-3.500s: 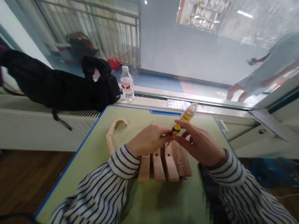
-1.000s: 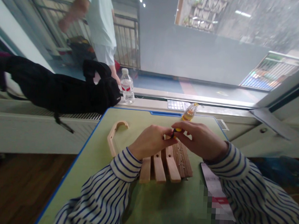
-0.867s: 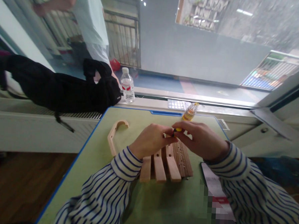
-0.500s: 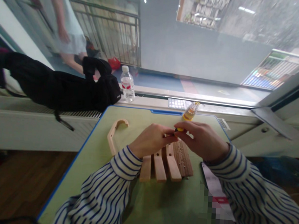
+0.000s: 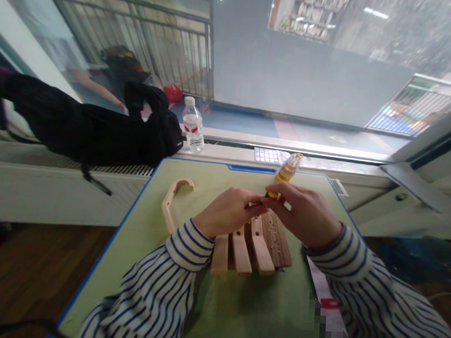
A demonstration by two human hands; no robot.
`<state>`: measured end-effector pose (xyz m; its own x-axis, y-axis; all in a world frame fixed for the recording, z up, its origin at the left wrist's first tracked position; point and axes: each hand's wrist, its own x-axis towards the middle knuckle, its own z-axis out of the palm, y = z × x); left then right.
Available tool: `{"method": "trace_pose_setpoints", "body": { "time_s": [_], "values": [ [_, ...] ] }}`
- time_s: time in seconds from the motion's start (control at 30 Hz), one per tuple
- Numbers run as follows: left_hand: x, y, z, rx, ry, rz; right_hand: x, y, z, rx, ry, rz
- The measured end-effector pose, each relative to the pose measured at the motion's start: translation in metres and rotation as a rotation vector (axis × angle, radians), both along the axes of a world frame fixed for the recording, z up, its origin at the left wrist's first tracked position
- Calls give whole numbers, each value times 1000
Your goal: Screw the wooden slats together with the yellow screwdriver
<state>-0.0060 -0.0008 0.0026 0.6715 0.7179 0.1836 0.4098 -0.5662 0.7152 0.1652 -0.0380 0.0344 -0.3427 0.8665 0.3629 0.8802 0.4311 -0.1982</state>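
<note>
My left hand point(image 5: 227, 212) and my right hand point(image 5: 304, 213) meet above a group of wooden slats point(image 5: 252, 243) on the green table point(image 5: 138, 245). My right hand is closed round a small yellow and black tool point(image 5: 271, 194), only its tip showing past the fingers. My left hand's fingers are pinched against the tool's near end; what they grip there is hidden. Both arms wear blue-striped white sleeves. A curved wooden piece point(image 5: 173, 201) lies to the left of my left hand.
A small yellow-capped bottle point(image 5: 288, 167) stands at the table's far edge. On the sill behind are a water bottle point(image 5: 193, 124), a black bag point(image 5: 87, 126) and a white grid-like pad point(image 5: 267, 155). A printed sheet point(image 5: 326, 310) lies under my right forearm.
My hands have stayed together over the slats, the right hand closing further over the yellow tool. A person beyond the window walked from right to left and is almost out of sight.
</note>
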Motion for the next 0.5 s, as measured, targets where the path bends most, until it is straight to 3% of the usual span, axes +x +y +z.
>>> {"method": "trace_pose_setpoints", "body": {
  "time_s": [0.3,0.5],
  "values": [
    [0,-3,2,-2,-54,54,1,-3,6,-37,-18,-2],
    [1,-3,6,-38,-68,60,7,1,17,-107,-21,171]
  ]
}}
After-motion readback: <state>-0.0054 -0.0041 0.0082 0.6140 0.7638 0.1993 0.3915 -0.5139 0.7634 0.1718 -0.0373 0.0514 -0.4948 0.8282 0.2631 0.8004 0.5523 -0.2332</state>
